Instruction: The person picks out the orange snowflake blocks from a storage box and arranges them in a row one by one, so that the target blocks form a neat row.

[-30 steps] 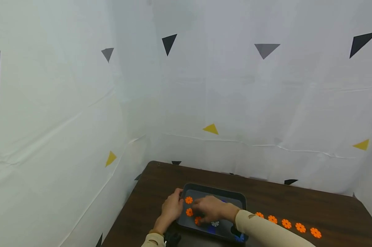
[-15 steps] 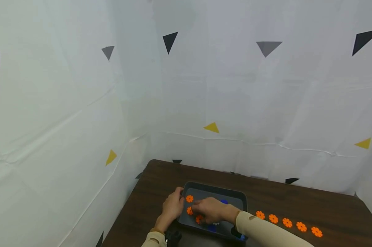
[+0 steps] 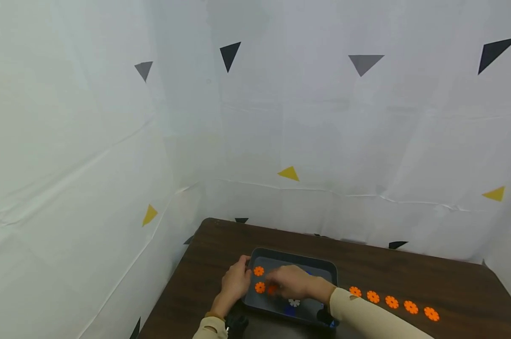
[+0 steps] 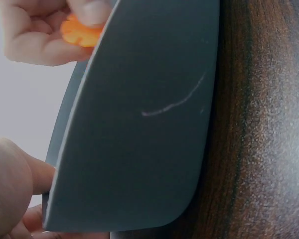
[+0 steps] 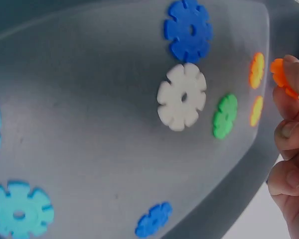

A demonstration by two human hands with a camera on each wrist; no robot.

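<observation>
My left hand (image 3: 236, 280) holds the left end of a dark grey tray (image 3: 297, 257). In the left wrist view its thumb and fingers clasp the tray's rim from either side. Over the tray's left part, my right hand (image 3: 296, 281) pinches an orange notched plastic disc (image 5: 279, 77) between thumb and finger. Two more orange discs (image 3: 260, 287) lie flat at the tray's left end. Near them, the right wrist view has a green disc (image 5: 223, 117), a white disc (image 5: 174, 107) and a dark blue disc (image 5: 182, 46). The right forearm hides part of the tray.
Several orange discs (image 3: 392, 302) lie in a row on the brown table (image 3: 221, 240), right of the tray. A turquoise disc (image 5: 36, 214) and a blue disc (image 5: 157, 218) are also in the tray. White sheeting (image 3: 323, 141) with triangles stands behind and to the left.
My right hand has picked an orange disc up off the tray floor and raised it slightly. The left hand stays on the tray's end.
</observation>
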